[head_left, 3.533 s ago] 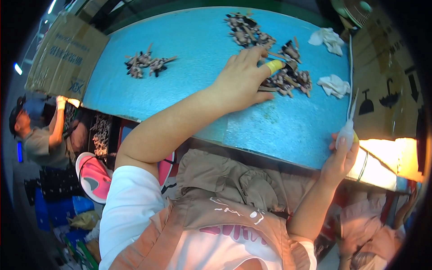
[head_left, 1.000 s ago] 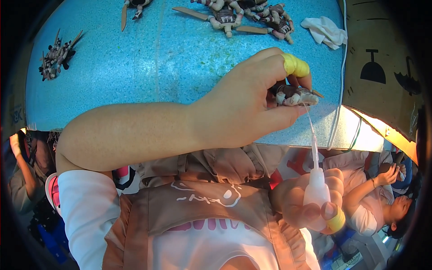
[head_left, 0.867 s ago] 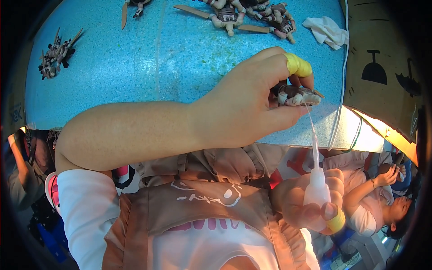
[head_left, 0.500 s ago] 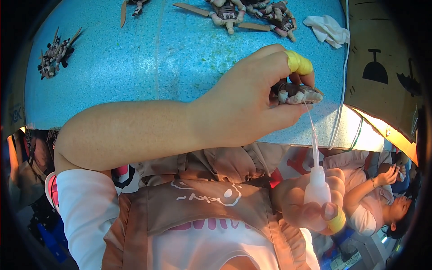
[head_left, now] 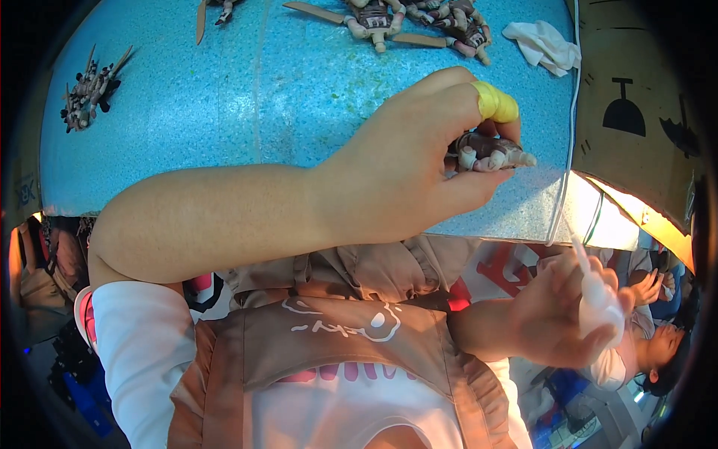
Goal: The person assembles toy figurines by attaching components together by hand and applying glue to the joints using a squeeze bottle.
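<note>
My left hand (head_left: 441,150), with yellow tape round one finger, pinches a small brown and cream figurine (head_left: 490,153) above the table's near right part. The figurine lies sideways between thumb and fingers, its pale end sticking out to the right; the palm hides part of it. Off the table's near edge, my right hand (head_left: 550,310) is wrapped round a small white squeeze bottle (head_left: 600,303) with a long thin nozzle. That nozzle points up and slightly left, apart from the figurine. The right hand is a little blurred.
Similar figurines with flat tan pieces (head_left: 374,26) lie along the far side of the blue table (head_left: 224,97); a cluster of figures (head_left: 90,93) lies far left. A crumpled white tissue (head_left: 542,46) and white cord (head_left: 574,112) are beside a cardboard box (head_left: 628,67). Another person (head_left: 636,352) sits at right.
My right hand has drawn the bottle away from the figurine, to the right and slightly up, so the nozzle is no longer at it. My left hand has hardly moved.
</note>
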Demonstrator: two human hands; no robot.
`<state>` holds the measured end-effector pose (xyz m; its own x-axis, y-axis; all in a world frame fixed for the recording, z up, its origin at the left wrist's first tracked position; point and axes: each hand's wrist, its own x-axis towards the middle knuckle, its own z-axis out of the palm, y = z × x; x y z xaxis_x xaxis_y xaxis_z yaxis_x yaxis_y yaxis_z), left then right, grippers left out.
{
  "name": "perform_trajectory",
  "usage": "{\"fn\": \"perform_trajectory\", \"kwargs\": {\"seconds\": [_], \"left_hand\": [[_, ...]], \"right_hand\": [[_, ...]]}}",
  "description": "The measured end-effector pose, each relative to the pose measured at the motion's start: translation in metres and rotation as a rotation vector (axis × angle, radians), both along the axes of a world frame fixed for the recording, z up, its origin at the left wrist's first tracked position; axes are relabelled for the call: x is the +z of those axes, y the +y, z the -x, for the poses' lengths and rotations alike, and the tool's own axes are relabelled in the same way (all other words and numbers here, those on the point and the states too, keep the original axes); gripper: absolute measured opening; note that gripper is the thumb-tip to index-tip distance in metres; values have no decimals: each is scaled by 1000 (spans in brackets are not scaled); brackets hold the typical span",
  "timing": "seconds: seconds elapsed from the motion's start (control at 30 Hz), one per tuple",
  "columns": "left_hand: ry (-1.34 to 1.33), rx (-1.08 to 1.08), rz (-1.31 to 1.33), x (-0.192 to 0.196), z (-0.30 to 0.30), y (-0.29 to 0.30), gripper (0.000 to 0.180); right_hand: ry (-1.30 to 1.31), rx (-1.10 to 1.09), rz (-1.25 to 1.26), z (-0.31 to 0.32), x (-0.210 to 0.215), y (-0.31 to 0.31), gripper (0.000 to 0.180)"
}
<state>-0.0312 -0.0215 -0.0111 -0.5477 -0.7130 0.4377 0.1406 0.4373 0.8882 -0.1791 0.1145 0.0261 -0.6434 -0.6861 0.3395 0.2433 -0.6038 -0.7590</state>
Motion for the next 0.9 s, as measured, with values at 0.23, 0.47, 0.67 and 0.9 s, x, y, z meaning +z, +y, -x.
{"fn": "perform_trajectory", "kwargs": {"seconds": [0.23,0.47,0.67,0.9], "left_hand": [[-33,-25,-6,-1,-1,0,28],[-13,-29,-19,0,1,0,28],[-31,-29,20,0,-1,0,29],[-60,-44,37,2,-3,-2,31]], "right_hand": [[722,-251,18,-21,-1,-3,24],[905,-188,-47,-20,2,-2,20],[937,-140,-116,-20,8,1,25],[988,-38,-154,-15,10,3,30]]}}
